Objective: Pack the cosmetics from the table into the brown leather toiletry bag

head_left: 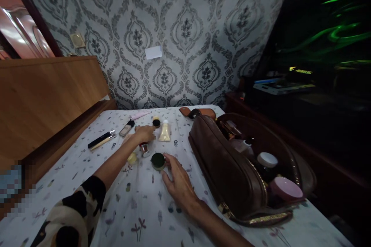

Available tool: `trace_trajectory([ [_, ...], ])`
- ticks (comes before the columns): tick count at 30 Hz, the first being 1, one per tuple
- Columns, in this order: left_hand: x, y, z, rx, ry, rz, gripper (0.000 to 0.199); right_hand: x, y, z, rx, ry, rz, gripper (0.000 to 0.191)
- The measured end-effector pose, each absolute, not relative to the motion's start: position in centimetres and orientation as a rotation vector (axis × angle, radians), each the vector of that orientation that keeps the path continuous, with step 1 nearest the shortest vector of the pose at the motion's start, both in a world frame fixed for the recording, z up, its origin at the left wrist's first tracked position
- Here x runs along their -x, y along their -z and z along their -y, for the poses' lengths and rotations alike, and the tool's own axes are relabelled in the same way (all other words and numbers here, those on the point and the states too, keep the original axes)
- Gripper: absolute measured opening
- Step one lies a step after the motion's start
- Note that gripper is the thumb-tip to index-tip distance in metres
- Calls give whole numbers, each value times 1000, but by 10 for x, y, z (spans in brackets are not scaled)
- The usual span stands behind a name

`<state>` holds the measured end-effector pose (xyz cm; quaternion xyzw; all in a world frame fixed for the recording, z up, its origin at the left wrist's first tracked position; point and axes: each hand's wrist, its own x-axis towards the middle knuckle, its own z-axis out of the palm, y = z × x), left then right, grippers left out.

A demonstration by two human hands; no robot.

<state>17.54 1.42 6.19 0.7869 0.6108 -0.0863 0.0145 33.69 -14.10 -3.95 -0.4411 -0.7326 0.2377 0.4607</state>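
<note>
My left hand (145, 134) stretches across the table, palm down. Its fingers are bunched and curled, and anything in them is hidden. Just beyond its fingertips is a small jar with a black lid (156, 123); a cream tube (165, 131) stands on its cap end up to the right. Below the left wrist, a brown and silver cosmetic container (144, 149) is partly covered, beside a small yellow jar (132, 158). My right hand (179, 180) rests with thumb and fingers apart at the right edge of a dark green-lidded jar (158, 161), seemingly touching it.
An unzipped brown cosmetic bag (223, 162) with several jars and bottles inside stands at right. A foundation bottle (126, 128), a black tube (100, 140) and a pink tube (140, 115) lie at left. Behind the bag is an orange-brown case (206, 113); a wooden panel (49, 104) borders the left.
</note>
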Motion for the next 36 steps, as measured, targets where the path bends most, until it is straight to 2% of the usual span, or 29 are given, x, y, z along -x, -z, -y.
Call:
trace_trajectory([
  [4, -193, -55, -18, -2436, 88, -1927, 39, -339, 37, 138, 1082, -592, 1775, 49],
  [10, -227, -36, -31, -2339, -25, -2004, 58, -344, 32, 138, 1114, -545, 1717, 45],
  [16, -220, -31, -41, -2427, -17, -1848, 43, -344, 26, 139, 1123, -537, 1740, 40],
  [20, -207, -32, -30, -2570, -79, -1670, 42, -344, 23, 140, 1122, -527, 1758, 40],
  [24, -200, -32, -14, -2617, -106, -1475, 29, -344, 21, 141, 1114, -527, 1759, 37],
  [31, -202, -28, -9, -2620, -85, -1359, 43, -343, 16, 143, 1175, -507, 1747, 34],
  [36, -209, -29, -2, -2668, -46, -1318, 41, -342, 13, 146, 1216, -477, 1752, 31],
])
